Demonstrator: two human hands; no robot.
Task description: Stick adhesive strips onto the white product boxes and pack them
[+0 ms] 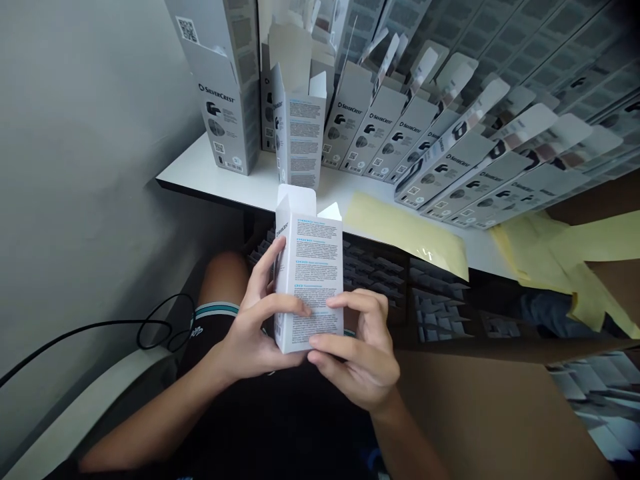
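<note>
A printed white carton (316, 280) with raised top flaps stands upright in front of my chest. My left hand (263, 320) is closed around its left side and bottom, one finger lying across the printed face. At the lower right edge my right hand (365, 343) grips the same carton with curled fingers, fingertips pressed on the text panel. Just beyond it another carton (303, 137) with its top flap up stands on the white table (200, 160). What is inside the held carton is hidden.
Several SilverCrest cartons (383, 130) stand in a row along the table, many with flaps up. A yellow sheet (407, 230) overhangs the front edge. Large brown cardboard (500, 407) is at lower right, a black cable (100, 325) at left. Boxes of packed cartons (440, 313) sit below.
</note>
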